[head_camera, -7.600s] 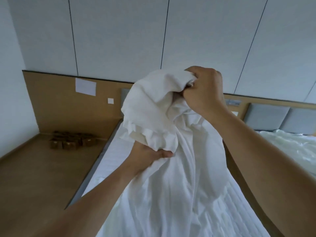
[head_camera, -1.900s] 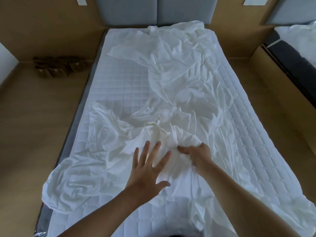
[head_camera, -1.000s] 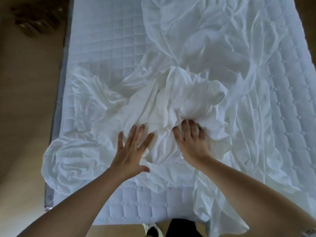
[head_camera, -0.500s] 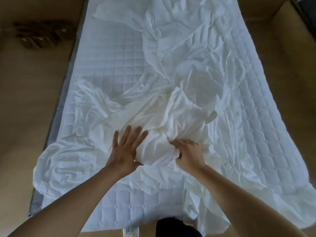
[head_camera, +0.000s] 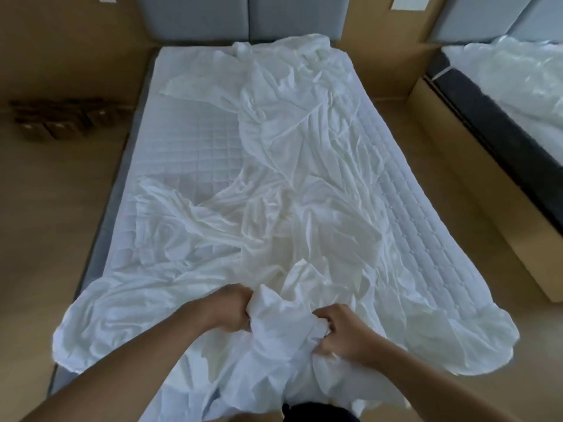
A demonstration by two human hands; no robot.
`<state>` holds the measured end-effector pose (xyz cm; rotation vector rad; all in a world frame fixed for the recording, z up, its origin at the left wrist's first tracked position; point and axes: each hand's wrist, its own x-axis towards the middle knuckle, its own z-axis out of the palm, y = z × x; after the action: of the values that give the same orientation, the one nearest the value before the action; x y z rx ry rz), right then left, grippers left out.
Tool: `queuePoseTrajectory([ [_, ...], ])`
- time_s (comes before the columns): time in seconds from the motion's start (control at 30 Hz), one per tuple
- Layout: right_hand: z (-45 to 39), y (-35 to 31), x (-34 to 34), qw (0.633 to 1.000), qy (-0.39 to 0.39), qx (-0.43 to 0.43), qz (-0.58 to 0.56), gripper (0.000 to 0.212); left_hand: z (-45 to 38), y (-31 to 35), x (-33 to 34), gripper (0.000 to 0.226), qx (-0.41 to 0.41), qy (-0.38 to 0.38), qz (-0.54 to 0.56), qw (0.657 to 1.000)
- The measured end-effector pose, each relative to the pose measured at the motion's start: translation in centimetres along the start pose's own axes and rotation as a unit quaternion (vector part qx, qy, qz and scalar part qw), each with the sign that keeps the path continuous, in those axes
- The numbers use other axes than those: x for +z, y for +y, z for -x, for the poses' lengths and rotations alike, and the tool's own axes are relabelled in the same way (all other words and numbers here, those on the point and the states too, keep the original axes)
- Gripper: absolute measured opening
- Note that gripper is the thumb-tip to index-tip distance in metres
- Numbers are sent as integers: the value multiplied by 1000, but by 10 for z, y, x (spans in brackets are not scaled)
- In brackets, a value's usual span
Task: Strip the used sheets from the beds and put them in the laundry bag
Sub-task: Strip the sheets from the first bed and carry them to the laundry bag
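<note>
**Both hands bunched in the loose sheet at the foot of the bed**

Although we look for writing first, we find none we can read: the two pale paper labels (head_camera: 406, 1) on the wooden wall panel show only blank white rectangles cut off by the top of the frame.

We see the light wood floor (head_camera: 54, 208) on both sides of the bed, smooth and matte. The mattress (head_camera: 182, 141) is a long rectangle with a white quilted cover, stitched in small squares on the bare left part and in long ribs along its right edge. Behind it stands the grey padded headboard (head_camera: 243, 16), split by a vertical seam. The white sheet (head_camera: 304, 147) lies loose and heavily creased across the mattress, from the headboard down to the foot, where its rounded corners spill over both sides. To the right, a second bed (head_camera: 518, 95) has a dark base, a wooden frame and rumpled white bedding.

By the left wall sits a row of small brown boxes (head_camera: 58, 123), blurred.

Our left hand (head_camera: 228, 309) grips a raised wad of the sheet near the foot of the mattress, fingers curled tight into the cloth. Our right hand (head_camera: 341, 333), just beside it, clutches the same wad from the other side, fingers buried in folds.
</note>
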<state>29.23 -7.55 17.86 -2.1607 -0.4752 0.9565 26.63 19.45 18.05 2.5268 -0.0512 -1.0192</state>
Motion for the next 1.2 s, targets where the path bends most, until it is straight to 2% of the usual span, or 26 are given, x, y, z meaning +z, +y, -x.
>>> queuePoseTrajectory([
  [0.07,11,-4,-8,997,-40,39,-45,21,0,8,-8,44,5,-38,9,999],
  [0.13,15,-3,-20,992,-60,90,-69,23,-6,14,-15,36,12,-26,10,1000],
  [0.2,11,3,-34,989,-49,121,-71,28,-15,19,-22,13,12,39,27,999],
  [0.27,-1,10,-46,987,-26,145,-58,27,-25,22,-29,2,10,139,73,987],
  [0.33,-22,21,-59,985,-4,168,-40,26,-35,23,-34,25,9,200,121,972],
  [0.43,-67,35,-83,983,27,180,5,28,-47,21,-32,63,2,153,110,982],
  [0.53,-120,45,-108,976,33,201,71,29,-60,8,-18,79,-7,92,22,996],
  [0.63,-169,60,-134,966,51,220,123,35,-78,-11,10,88,-28,29,5,999],
  [0.77,-194,65,-158,943,179,202,192,57,-106,-22,46,100,-40,-5,25,999],
  [0.87,-163,57,-133,919,303,92,233,62,-131,-16,61,111,-66,-1,42,997],
  [0.9,-145,58,-113,914,315,74,243,66,-138,-15,64,114,-74,-2,51,996],
  [0.93,-127,63,-88,915,300,77,259,70,-144,-14,67,114,-81,-2,61,995],
  [1.03,-91,83,-34,922,189,112,317,85,-151,-20,74,110,-87,13,78,993],
  [1.2,-120,115,-30,936,115,176,284,99,-153,-26,84,105,-96,63,74,991],
])
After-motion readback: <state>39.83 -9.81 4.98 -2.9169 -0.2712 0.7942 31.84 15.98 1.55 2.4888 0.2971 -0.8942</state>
